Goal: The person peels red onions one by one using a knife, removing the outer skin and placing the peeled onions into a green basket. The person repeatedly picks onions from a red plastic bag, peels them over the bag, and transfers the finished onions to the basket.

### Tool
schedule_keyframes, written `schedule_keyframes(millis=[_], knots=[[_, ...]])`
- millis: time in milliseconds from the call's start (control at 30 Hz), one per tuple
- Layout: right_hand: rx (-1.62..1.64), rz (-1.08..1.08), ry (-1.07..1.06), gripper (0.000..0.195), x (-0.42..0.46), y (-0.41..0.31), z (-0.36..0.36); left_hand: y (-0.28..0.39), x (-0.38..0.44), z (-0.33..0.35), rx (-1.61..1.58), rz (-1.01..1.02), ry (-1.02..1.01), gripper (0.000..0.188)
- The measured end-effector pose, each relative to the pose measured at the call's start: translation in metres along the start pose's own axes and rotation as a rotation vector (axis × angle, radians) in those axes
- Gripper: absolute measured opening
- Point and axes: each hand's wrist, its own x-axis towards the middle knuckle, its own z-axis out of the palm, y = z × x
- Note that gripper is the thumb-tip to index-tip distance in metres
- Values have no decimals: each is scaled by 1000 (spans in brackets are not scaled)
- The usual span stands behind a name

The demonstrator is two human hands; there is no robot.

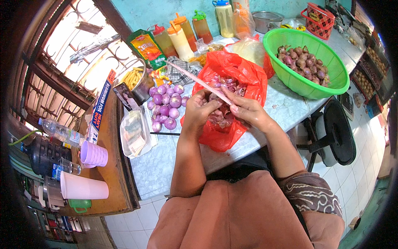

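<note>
A long pink knife (194, 77) is in my right hand (250, 110), its narrow length slanting up and to the left across my left hand (199, 107). The left fingers curl around what looks like a shallot, mostly hidden by the fingers and the knife. Both hands are over an open red plastic bag (252, 74) that holds loose papery shallot skins (222, 119). Left of the bag, a group of peeled purple shallots (164, 105) lies on the marble-patterned table (161, 158). Unpeeled shallots (303, 63) fill part of a green plastic basket (334, 79) at the right.
Squeeze bottles (180, 40) line the wall behind. A metal pot (144, 88) with yellow pieces and a plastic container (135, 137) with banknotes stand left. The wooden side table (115, 186) bears cups (84, 185) and a foil box (101, 105). A black stool (339, 133) stands right.
</note>
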Motion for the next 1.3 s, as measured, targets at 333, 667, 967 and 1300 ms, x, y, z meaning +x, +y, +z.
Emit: schedule_keyframes(millis=[333,667,967,1300], knots=[[31,-7,69,48,10,17,-3,4,1,2,34,-40,31,36],[220,166,142,45,7,9,-4,5,-1,-1,44,-66,-33,38],[232,99,226,43,13,11,2,1,1,-6,-133,-29,-103,46],[258,188,287,60,19,20,-7,7,-2,-6,-501,-67,-115,34]])
